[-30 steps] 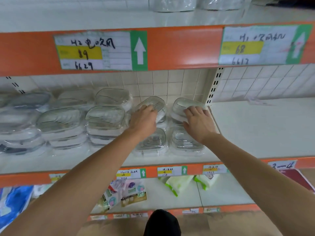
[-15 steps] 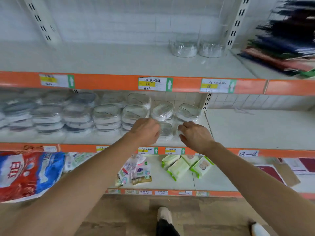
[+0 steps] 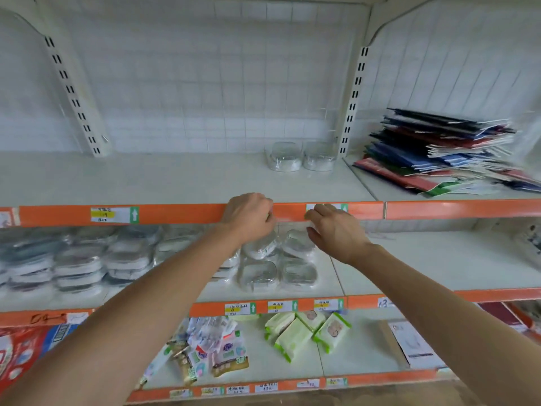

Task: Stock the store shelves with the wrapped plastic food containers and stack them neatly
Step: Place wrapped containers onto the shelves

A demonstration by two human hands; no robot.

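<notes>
Both arms reach forward to the middle shelf. The left hand hangs in front of the orange shelf edge of the upper shelf, fingers curled down, knuckles toward the camera. Its grip looks loosely closed, but whether it holds anything I cannot tell: the fingertips are hidden behind the hand and the frame is blurred. The right hand sits just beside it, palm down, fingers bent and slightly spread, covering part of a price tag. Nothing visible in its grip; it reads as open.

Wrapped containers lie on the middle shelf directly below and behind both hands, two stacks at the back and two single ones in front. The back pair sits just under the fingertips; contact cannot be confirmed. More wrapped containers fill the shelf to the left in stacked rows, blurred.

On the upper shelf, two clear containers stand side by side against the back wall, well apart from the hands. A slanted pile of flat packs occupies the next bay to the right.

Lower shelf: green wipe packs below the right forearm, a heap of small sachets below the left forearm, a red and blue bag at far left.
</notes>
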